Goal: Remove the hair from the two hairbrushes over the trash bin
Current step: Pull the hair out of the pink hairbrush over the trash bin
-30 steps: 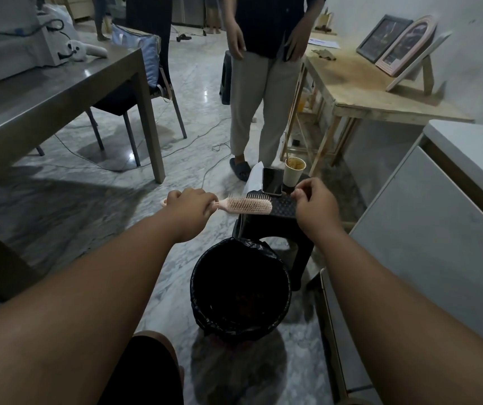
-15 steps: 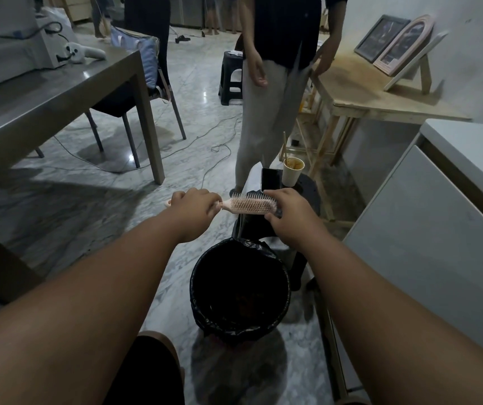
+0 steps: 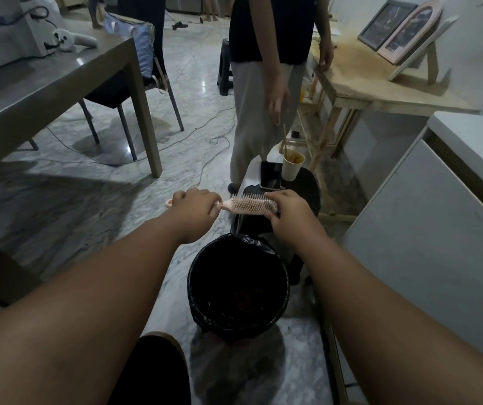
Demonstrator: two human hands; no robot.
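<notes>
Since the earlier frame, the right hand (image 3: pixel 288 213) has come in from beside the black stool (image 3: pixel 307 188) and closed over the far end of the pink hairbrush (image 3: pixel 249 205), while a bystander ahead has shifted stance. The left hand (image 3: pixel 195 206) wraps the handle in a firm grip, with only the looped handle tip showing past the knuckles. The right hand's fingers (image 3: pixel 272 197) curl over the head's tip in a narrow grip; whether they already pinch any hair cannot be told, and no hair is visible among the bristles at this size.

The brush is held in the air just beyond the far rim of the trash bin (image 3: pixel 282 276), which is lined with a black bag, rather than squarely above its opening. Its long axis runs almost level from left to right, handle to the left, head to the right, bristles facing up and toward the camera.

It looks like a light, rigid plastic brush with springy pins. The handle is the sensible hold; hair should be pulled upward off the pins, from the base of the tangle. A second brush cannot be made out.
</notes>
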